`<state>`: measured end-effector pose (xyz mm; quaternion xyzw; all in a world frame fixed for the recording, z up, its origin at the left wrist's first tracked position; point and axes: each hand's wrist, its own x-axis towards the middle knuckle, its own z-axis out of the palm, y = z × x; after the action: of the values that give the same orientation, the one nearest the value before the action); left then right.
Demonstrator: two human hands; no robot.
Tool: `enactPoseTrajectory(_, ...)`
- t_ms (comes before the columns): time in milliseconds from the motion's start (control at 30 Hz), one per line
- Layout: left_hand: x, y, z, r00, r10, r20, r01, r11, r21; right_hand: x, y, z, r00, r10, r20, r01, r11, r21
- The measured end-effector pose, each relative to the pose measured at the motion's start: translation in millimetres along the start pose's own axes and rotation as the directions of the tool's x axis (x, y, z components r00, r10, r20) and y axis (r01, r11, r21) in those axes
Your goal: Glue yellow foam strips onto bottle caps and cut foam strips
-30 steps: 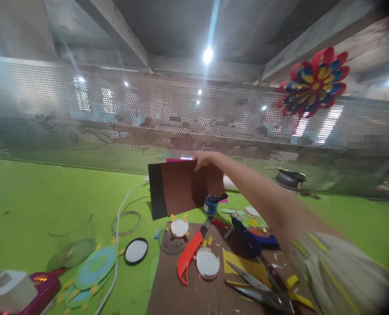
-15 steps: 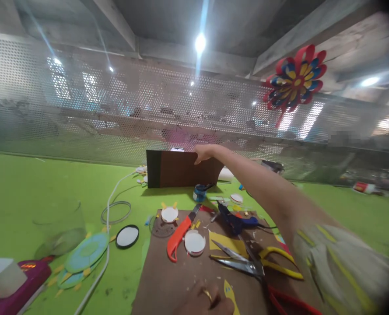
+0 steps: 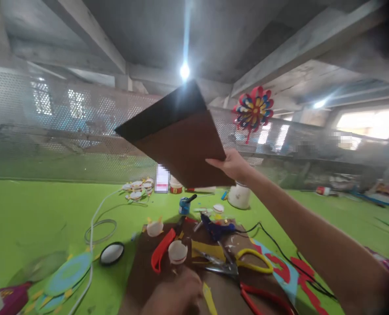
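My right hand grips the lower right edge of a large brown board with a black strip, thumb on its near face. The board is tilted and held above the table. My left hand, smeared by motion, is low over the brown work mat, just below a small white round piece. Its fingers do not show clearly. Close by lie a yellow cut strip, an orange-red cutter knife, yellow-handled scissors and a red-handled tool.
A blue glue gun lies at the mat's back, its dark cord running right. Behind stand a blue jar, a white container and a phone. At left are a white cable, a black-rimmed disc and a magenta glue gun.
My right hand has lifted the board off the table and tilted it, uncovering the phone and containers behind. My left hand has shifted slightly left and up.
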<state>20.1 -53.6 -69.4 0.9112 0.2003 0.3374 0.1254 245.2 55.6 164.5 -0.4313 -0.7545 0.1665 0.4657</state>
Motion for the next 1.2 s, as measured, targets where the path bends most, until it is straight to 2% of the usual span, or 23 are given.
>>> enactPoseTrajectory(33, 5, 1, -14, 0.986, -0.103, -0.133, 0.096, 0.994, -0.061, -15, -5, -6, 1.0, 0.006, -0.018, -0.005, 0.996, 0.093)
enactPoseTrajectory(67, 11, 3, -29, 0.938, -0.229, -0.261, 0.198, 0.97, -0.139, -30, -10, -12, 0.999, 0.02, -0.032, -0.014, 0.984, 0.179)
enactPoseTrajectory(133, 26, 5, -62, 0.778, -0.457, -0.431, 0.348, 0.885, -0.309, -56, -17, -18, 0.998, 0.054, -0.037, -0.039, 0.944, 0.328)
enactPoseTrajectory(167, 33, 7, -77, 0.683, -0.542, -0.49, 0.383, 0.837, -0.392, -67, -18, -18, 0.997, 0.072, -0.034, -0.053, 0.918, 0.394)
enactPoseTrajectory(200, 40, 9, -91, 0.616, -0.58, -0.533, 0.377, 0.812, -0.446, -77, -18, -15, 0.996, 0.09, -0.026, -0.068, 0.888, 0.455)
enactPoseTrajectory(233, 47, 12, -104, 0.61, -0.569, -0.552, 0.323, 0.814, -0.482, -85, -17, -10, 0.994, 0.107, -0.014, -0.085, 0.855, 0.511)
enactPoseTrajectory(300, 54, 21, -123, 0.634, -0.566, -0.527, 0.234, 0.79, -0.567, -98, -13, 6, 0.99, 0.137, 0.021, -0.121, 0.785, 0.608)
enactPoseTrajectory(367, 54, 32, -136, 0.663, -0.559, -0.497, 0.227, 0.784, -0.578, -106, -9, 28, 0.985, 0.158, 0.067, -0.161, 0.71, 0.686)
enactPoseTrajectory(400, 50, 37, -141, 0.653, -0.565, -0.505, 0.234, 0.784, -0.575, -109, -7, 40, 0.982, 0.164, 0.093, -0.181, 0.673, 0.717)
enactPoseTrajectory(433, 45, 41, -145, 0.635, -0.573, -0.519, 0.255, 0.789, -0.56, -111, -5, 52, 0.979, 0.166, 0.119, -0.199, 0.638, 0.744)
enactPoseTrajectory(567, 7, 46, -150, 0.497, -0.626, -0.601, 0.443, 0.779, -0.444, -123, -1, 92, 0.964, 0.148, 0.22, -0.265, 0.532, 0.804)
enactPoseTrajectory(600, -4, 45, -148, 0.489, -0.636, -0.596, 0.481, 0.767, -0.424, -127, 0, 100, 0.959, 0.141, 0.246, -0.283, 0.516, 0.808)
enactPoseTrajectory(700, -34, 40, -141, 0.473, -0.655, -0.59, 0.49, 0.752, -0.442, -139, 5, 117, 0.938, 0.124, 0.323, -0.34, 0.497, 0.798)
enactPoseTrajectory(833, -53, 38, -133, 0.381, -0.715, -0.586, 0.548, 0.686, -0.48, -149, 13, 126, 0.924, 0.095, 0.371, -0.364, 0.52, 0.773)
enactPoseTrajectory(867, -54, 38, -131, 0.38, -0.712, -0.59, 0.546, 0.688, -0.479, -150, 16, 126, 0.923, 0.091, 0.373, -0.363, 0.528, 0.768)
enactPoseTrajectory(967, -54, 40, -128, 0.443, -0.671, -0.594, 0.507, 0.734, -0.452, -153, 20, 126, 0.923, 0.088, 0.374, -0.358, 0.549, 0.755)
enactPoseTrajectory(1033, -55, 39, -124, 0.465, -0.638, -0.613, 0.494, 0.762, -0.418, -156, 21, 128, 0.925, 0.081, 0.372, -0.351, 0.558, 0.752)
enactPoseTrajectory(1133, -59, 35, -120, 0.47, -0.647, -0.601, 0.531, 0.751, -0.393, -160, 19, 130, 0.928, 0.069, 0.365, -0.339, 0.561, 0.755)
enactPoseTrajectory(1200, -58, 33, -122, 0.454, -0.689, -0.565, 0.583, 0.709, -0.396, -162, 13, 131, 0.932, 0.081, 0.354, -0.337, 0.559, 0.758)
